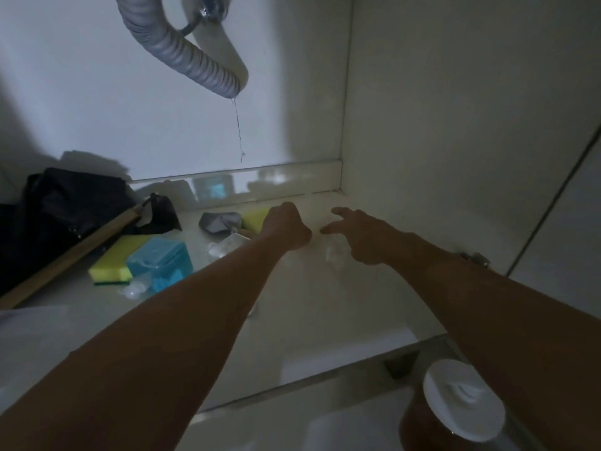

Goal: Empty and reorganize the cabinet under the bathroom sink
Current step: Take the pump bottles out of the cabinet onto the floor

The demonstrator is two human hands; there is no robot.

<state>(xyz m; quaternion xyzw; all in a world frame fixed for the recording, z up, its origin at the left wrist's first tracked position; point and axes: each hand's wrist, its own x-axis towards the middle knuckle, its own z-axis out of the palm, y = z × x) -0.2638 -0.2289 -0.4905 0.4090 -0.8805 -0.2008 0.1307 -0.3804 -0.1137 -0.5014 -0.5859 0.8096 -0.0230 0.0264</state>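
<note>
Both arms reach deep into the white cabinet, over its floor (325, 307). My left hand (286, 227) is curled into a fist near a yellow sponge (255, 219) at the back; what it holds, if anything, is hidden. My right hand (357, 236) is spread with fingers apart above a small clear container (335, 252) and does not grip it. A clear bottle (226, 245) lies just left of my left forearm. Further left lie a blue plastic box (161, 260), a second yellow-green sponge (113, 265) and a crumpled grey pouch (218, 221).
A ribbed grey drain hose (182, 50) hangs from above, with a thread dangling from it. A black bag (71, 203) and a wooden handle (65, 258) fill the left corner. A brown jar with a white lid (461, 405) stands outside, lower right. A hinge (476, 257) sits on the right wall.
</note>
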